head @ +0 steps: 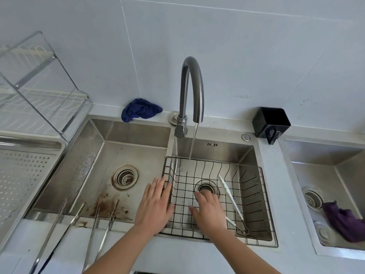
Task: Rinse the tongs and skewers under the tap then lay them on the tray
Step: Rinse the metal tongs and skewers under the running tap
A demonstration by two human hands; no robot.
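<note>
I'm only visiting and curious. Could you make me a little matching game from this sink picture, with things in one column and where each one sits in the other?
Things
1. blue cloth
2. purple cloth
3. white tongs
4. black box

Places
A. in the wire basket
B. in the far right sink
C. on the counter, left of the tap
D. on the counter, right of the tap

Pairs: 1-C, 2-B, 3-A, 4-D

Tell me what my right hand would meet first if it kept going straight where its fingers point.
Probably the thin stream of tap water falling just beyond the right hand, then the black wire basket's back wall. Depth is unclear.
</note>
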